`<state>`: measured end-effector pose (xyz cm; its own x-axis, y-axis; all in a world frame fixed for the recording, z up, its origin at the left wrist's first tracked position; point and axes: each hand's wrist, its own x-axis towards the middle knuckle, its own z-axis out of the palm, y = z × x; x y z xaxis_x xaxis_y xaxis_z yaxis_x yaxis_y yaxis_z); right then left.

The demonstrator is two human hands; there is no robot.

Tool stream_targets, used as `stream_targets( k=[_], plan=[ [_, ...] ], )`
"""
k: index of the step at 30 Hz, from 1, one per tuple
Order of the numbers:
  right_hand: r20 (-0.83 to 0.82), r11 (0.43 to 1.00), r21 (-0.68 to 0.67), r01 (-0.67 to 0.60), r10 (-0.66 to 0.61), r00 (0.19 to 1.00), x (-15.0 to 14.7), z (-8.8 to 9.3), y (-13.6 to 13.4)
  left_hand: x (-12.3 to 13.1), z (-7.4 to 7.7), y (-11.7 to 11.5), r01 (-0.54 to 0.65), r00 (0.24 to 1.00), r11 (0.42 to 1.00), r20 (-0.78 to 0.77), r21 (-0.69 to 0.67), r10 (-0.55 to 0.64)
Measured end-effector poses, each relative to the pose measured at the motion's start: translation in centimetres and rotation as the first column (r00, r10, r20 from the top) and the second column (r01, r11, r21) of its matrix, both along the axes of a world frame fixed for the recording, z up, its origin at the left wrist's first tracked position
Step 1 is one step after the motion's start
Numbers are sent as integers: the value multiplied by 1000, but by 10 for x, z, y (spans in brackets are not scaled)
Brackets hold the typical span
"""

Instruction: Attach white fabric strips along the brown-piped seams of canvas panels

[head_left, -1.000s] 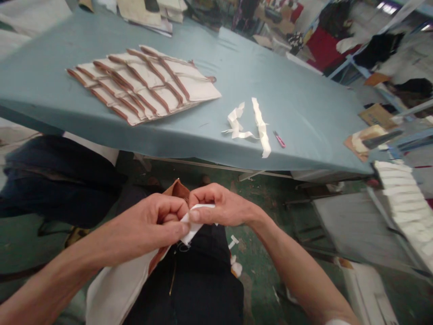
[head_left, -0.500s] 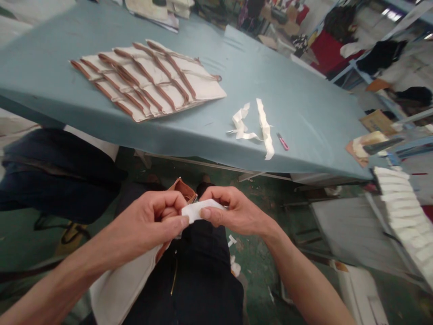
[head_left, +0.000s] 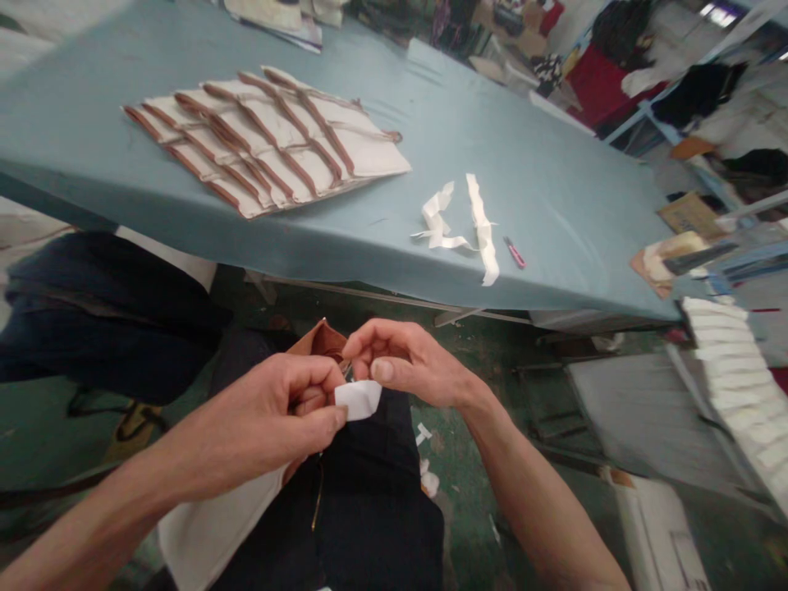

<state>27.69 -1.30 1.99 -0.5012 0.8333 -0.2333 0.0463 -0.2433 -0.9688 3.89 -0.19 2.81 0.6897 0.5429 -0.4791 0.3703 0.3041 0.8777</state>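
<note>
A small white strip (head_left: 358, 400) is pinched between the thumb and fingers of my left hand (head_left: 301, 402). Just right of it, my right hand (head_left: 406, 361) has its fingers curled near a brown leather piece with a metal part; what they grip, if anything, is too small to name. The brown leather piece (head_left: 321, 336) rises behind my hands above my lap. Below my left forearm lies a cream fabric panel (head_left: 218, 517) with a brown edge, resting across my dark-clothed legs.
A blue-covered table (head_left: 554, 189) holds overlapping cream pieces with brown edging (head_left: 264, 144), crumpled white strips (head_left: 483, 234) and a small pink tool (head_left: 515, 253). Dark cloth (head_left: 111, 312) hangs at left. A stack of white pieces (head_left: 735, 377) stands at right.
My right hand has let go of the white strip and moved slightly up and left, towards the brown piece. My left hand still holds the strip, now folded or turned shorter.
</note>
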Motion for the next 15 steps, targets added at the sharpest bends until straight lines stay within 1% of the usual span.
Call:
stream_targets(
  k=[2,4,6,9,11,15],
  plan=[
    [16,996,-46,-77,78,997,-4,0,1,0,0,0,-16,1000,1000,-11,26,16],
    [51,991,-48,-124,127,991,-7,0,0,-1,-2,0,-35,999,997,-23,62,36],
    [64,996,-28,-89,90,994,-10,-1,-4,-3,-5,0,-37,998,995,-42,95,41],
    [36,1000,-24,-14,14,999,-13,-3,-11,-6,-8,0,-25,998,992,-62,127,33],
    [25,1000,-20,7,-7,1000,-13,-2,-15,-7,-10,0,-24,997,991,-63,135,32],
    [69,999,9,41,-42,997,-11,3,-17,-8,-11,1,-32,998,991,-50,131,39]
  ],
)
